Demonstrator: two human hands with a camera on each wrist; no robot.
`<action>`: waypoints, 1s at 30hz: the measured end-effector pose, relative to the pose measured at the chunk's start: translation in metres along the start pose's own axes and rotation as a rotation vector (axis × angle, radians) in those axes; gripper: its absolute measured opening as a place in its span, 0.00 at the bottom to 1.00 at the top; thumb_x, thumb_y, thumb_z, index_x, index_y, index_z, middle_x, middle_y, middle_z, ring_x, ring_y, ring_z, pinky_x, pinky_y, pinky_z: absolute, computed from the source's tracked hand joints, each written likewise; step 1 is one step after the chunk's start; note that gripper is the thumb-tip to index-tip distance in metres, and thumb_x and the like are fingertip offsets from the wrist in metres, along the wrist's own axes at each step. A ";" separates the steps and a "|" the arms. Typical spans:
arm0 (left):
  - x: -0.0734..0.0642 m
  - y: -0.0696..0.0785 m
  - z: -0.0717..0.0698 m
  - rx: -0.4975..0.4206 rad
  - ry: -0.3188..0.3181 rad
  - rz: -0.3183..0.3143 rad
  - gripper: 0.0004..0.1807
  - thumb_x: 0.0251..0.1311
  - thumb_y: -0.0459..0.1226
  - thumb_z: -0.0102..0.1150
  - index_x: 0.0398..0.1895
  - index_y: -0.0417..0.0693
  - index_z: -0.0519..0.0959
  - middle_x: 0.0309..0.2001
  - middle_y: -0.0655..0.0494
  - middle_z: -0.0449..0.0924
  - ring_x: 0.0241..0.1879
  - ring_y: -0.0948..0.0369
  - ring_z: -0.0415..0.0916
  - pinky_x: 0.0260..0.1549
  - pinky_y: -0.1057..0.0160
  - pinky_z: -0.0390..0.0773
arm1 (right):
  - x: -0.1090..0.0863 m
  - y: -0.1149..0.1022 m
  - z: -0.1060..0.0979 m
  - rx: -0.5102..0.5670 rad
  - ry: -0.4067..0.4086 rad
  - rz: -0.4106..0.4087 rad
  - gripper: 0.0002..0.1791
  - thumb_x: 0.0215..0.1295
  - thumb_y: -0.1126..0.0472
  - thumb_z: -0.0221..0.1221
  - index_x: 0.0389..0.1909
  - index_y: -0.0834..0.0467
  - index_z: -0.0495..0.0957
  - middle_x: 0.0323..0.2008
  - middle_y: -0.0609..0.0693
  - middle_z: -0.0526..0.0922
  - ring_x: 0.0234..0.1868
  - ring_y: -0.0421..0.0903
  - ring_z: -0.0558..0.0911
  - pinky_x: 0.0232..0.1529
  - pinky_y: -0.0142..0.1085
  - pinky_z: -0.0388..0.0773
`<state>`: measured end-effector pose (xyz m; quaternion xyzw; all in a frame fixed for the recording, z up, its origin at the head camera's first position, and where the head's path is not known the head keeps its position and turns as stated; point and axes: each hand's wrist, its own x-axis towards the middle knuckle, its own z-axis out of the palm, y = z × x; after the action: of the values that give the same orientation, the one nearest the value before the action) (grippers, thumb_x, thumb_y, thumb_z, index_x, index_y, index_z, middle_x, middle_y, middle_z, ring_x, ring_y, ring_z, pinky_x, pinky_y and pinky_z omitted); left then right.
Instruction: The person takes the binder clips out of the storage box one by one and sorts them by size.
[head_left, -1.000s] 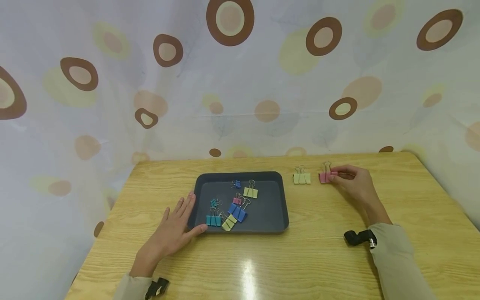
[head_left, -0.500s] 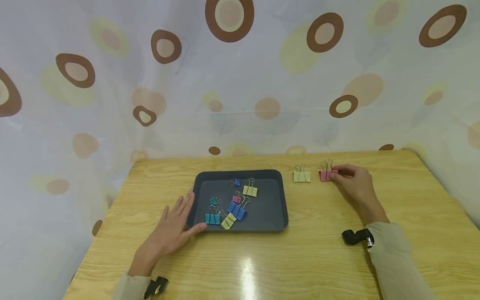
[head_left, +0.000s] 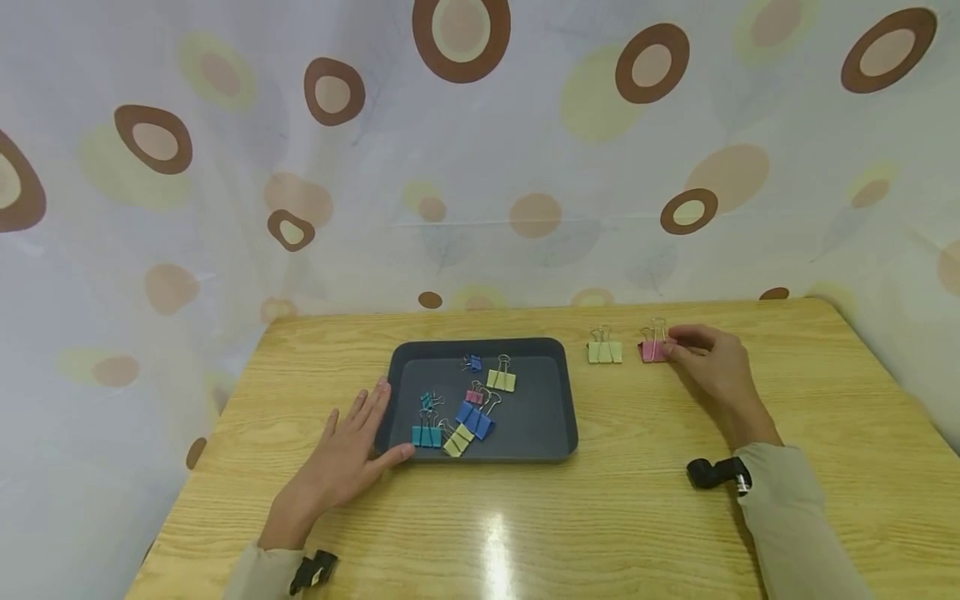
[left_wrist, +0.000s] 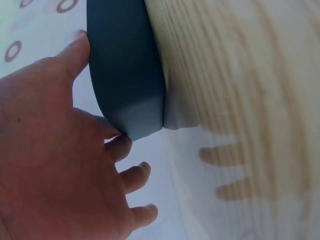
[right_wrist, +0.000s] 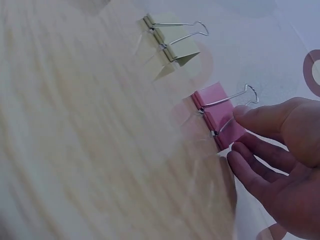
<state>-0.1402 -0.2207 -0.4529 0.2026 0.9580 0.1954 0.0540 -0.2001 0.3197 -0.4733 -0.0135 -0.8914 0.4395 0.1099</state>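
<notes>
At the right of the head view, my right hand pinches a pink binder clip between thumb and fingers by its right end. The right wrist view shows the pink binder clip standing on its spine, wire handles up, with the thumb on its face. A pale yellow binder clip stands upright just left of it. My left hand rests against the left side of a dark grey tray, fingers extended along the rim and thumb at the near corner.
Inside the tray lie blue binder clips, yellow binder clips, teal binder clips and a small pink binder clip. A patterned curtain hangs behind the wooden table.
The pink binder clip has turned slightly in my right hand's fingers, its wire handles now at a different angle. My left hand stays at the tray.
</notes>
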 end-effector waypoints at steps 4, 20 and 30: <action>0.000 0.000 0.001 0.002 -0.003 0.003 0.53 0.70 0.64 0.53 0.84 0.42 0.44 0.83 0.47 0.40 0.80 0.40 0.42 0.70 0.25 0.41 | -0.004 -0.004 -0.005 0.045 0.073 0.003 0.23 0.73 0.57 0.64 0.60 0.67 0.79 0.52 0.63 0.85 0.42 0.22 0.78 0.44 0.15 0.73; 0.002 0.001 0.000 0.011 0.001 0.013 0.53 0.70 0.63 0.53 0.84 0.42 0.43 0.83 0.47 0.39 0.80 0.41 0.40 0.70 0.26 0.41 | -0.004 -0.039 0.009 0.150 0.056 -0.140 0.19 0.69 0.68 0.66 0.58 0.70 0.80 0.48 0.63 0.86 0.44 0.28 0.82 0.46 0.17 0.76; 0.001 0.001 -0.001 0.012 -0.007 0.006 0.53 0.70 0.63 0.54 0.84 0.42 0.44 0.83 0.47 0.39 0.80 0.41 0.40 0.70 0.26 0.41 | -0.011 -0.073 0.020 0.144 -0.048 -0.152 0.19 0.73 0.60 0.63 0.60 0.65 0.79 0.50 0.64 0.84 0.43 0.30 0.81 0.44 0.18 0.76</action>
<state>-0.1409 -0.2197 -0.4514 0.2063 0.9584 0.1893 0.0555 -0.1879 0.2584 -0.4296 0.0726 -0.8583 0.4930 0.1223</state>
